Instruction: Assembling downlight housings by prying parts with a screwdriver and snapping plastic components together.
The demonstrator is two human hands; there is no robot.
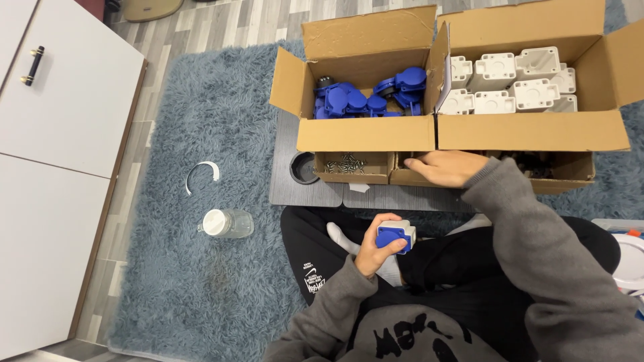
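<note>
Two large boxes [365,134] [533,131] stand side by side on the rug [221,121], two small trays [353,175] before them. A bottle [226,223] lies left, a cabinet [60,134] beyond it.

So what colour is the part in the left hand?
The part in the left hand is blue in front with a white body, seen from the head camera.

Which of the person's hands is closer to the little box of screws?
Right. The right hand reaches into the small box beside the box of screws; the left hand is lower, over the lap, holding a blue-and-white socket.
</note>
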